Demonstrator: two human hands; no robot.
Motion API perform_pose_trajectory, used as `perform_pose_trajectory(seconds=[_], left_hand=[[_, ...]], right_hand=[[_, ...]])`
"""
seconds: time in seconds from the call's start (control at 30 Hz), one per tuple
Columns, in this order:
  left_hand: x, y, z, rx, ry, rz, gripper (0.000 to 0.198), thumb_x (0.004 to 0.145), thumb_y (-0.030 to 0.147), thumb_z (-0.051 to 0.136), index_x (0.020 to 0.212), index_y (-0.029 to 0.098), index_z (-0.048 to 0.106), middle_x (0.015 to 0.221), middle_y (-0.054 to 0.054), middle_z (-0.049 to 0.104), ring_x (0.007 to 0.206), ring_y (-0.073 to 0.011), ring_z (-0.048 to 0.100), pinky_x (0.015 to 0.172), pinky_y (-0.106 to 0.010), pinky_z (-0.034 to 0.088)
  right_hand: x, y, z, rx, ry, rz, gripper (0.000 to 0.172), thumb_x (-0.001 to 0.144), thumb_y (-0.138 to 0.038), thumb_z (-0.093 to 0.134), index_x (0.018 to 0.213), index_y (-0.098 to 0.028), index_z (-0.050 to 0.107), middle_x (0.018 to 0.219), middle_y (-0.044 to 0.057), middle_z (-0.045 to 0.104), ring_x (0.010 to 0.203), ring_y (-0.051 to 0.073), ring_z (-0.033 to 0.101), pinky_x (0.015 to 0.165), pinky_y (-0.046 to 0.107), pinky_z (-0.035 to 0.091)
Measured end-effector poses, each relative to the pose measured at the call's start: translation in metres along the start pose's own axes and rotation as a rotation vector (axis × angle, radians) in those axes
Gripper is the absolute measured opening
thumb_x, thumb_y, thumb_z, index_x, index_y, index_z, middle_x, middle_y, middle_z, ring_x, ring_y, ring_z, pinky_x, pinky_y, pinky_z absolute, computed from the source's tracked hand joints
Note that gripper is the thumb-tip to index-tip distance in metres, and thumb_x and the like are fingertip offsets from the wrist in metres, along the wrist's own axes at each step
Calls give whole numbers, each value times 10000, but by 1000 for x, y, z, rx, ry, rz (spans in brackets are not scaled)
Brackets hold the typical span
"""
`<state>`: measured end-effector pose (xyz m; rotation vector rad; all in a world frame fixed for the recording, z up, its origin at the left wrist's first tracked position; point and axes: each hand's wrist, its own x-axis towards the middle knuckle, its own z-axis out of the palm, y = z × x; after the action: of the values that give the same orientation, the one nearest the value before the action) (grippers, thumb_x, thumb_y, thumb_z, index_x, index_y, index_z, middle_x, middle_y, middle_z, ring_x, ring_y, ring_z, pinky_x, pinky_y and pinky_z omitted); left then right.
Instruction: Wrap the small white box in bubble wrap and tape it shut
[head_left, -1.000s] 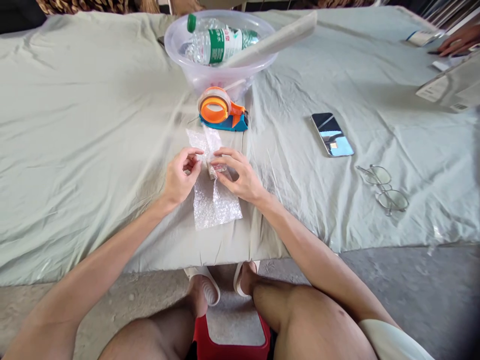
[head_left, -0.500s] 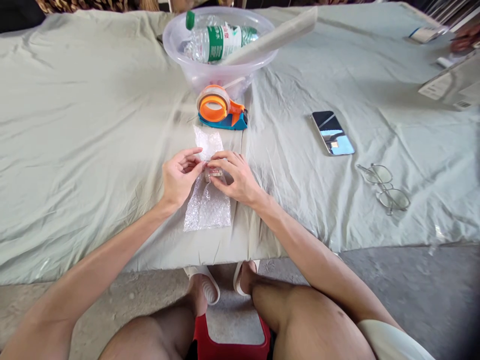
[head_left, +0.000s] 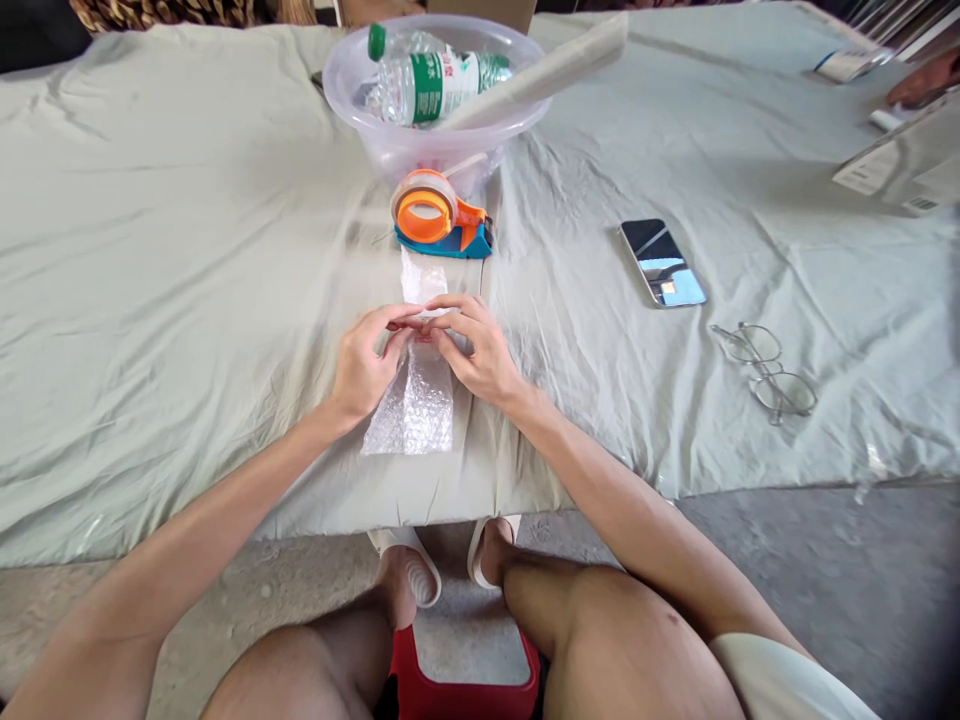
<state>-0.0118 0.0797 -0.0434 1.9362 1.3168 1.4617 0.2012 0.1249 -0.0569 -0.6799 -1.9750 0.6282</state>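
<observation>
A strip of bubble wrap [head_left: 412, 410] lies lengthwise on the cloth before me, its far end close to the tape dispenser [head_left: 442, 220]. On its middle sits a small clear item with red markings [head_left: 424, 337], mostly covered by fingers, so its kind cannot be made out. My left hand [head_left: 371, 355] comes from the left, thumb and fingers closed on the bubble wrap at the item's edge. From the right, my right hand [head_left: 476, 350] has thumb and fingertips closed around the small item. The fingertips of both hands meet above it.
Behind the dispenser stands a translucent basin [head_left: 420, 160] holding a green-labelled plastic bottle [head_left: 442, 88] and a pale roll [head_left: 547, 75]. To the right lie a phone [head_left: 663, 263] and glasses [head_left: 769, 370]. At far right, another person's hand [head_left: 922, 85] is near a box [head_left: 900, 160].
My left fingers have moved right and over the small item, meeting my right fingertips. More of the item is covered, and the bubble wrap has shifted and creased slightly.
</observation>
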Motion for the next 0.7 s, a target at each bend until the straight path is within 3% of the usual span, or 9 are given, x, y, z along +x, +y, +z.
perform_pose_trajectory(seconds=[0.13, 0.23, 0.33, 0.4, 0.47, 0.57, 0.7], left_hand=[[-4, -12, 3, 20, 53, -55, 409, 1116, 497, 821, 1451, 312, 678, 1537, -103, 733, 1091, -219, 825, 978, -398, 703], [-5, -25, 2, 98, 52, -182, 667, 1071, 649, 861, 1570, 298, 590, 1676, -171, 665, 1433, -325, 740, 1168, -488, 648], [-1, -36, -3, 171, -37, -297, 752, 1042, 683, 870, 1605, 242, 638, 1772, -215, 609, 1718, -429, 517, 1422, -645, 426], [4, -38, -7, 187, -141, -345, 717, 1046, 722, 841, 1559, 235, 724, 1839, -214, 549, 1817, -473, 352, 1477, -717, 287], [10, -37, -11, 180, -235, -368, 710, 1063, 770, 788, 1542, 247, 769, 1898, -199, 474, 1865, -491, 216, 1481, -770, 207], [16, -33, -16, 173, -334, -373, 694, 1098, 764, 729, 1581, 268, 763, 1933, -176, 414, 1882, -474, 157, 1483, -779, 162], [18, -33, -18, 201, -390, -342, 616, 1099, 704, 753, 1561, 297, 767, 1901, -151, 478, 1872, -460, 217, 1482, -778, 168]], right_hand=[[1, 1, 3, 72, 9, 49, 160, 1139, -359, 639, 1081, -282, 767, 1246, 104, 730, 1179, 270, 744, 1064, 504, 640], [1, 3, 5, 88, 23, 59, 92, 1096, -348, 670, 1162, -289, 697, 1242, 93, 716, 1170, 264, 724, 979, 458, 642], [-2, 8, 7, -38, 77, 136, 358, 1028, -398, 750, 1343, -295, 616, 1395, 122, 720, 1310, 327, 689, 1112, 541, 598], [-5, 14, 9, -153, 134, 213, 583, 989, -513, 820, 1464, -282, 574, 1527, 171, 684, 1433, 407, 632, 1231, 653, 515], [-8, 19, 10, -210, 163, 276, 743, 979, -675, 833, 1533, -265, 554, 1530, 203, 684, 1457, 462, 605, 1282, 735, 446], [-10, 23, 12, -183, 125, 295, 827, 1006, -802, 758, 1599, -266, 549, 1398, 185, 749, 1368, 457, 654, 1317, 780, 395], [-8, 20, 11, -48, 80, 275, 852, 1011, -712, 775, 1723, -336, 497, 1416, 137, 788, 1402, 425, 689, 1319, 748, 413]])
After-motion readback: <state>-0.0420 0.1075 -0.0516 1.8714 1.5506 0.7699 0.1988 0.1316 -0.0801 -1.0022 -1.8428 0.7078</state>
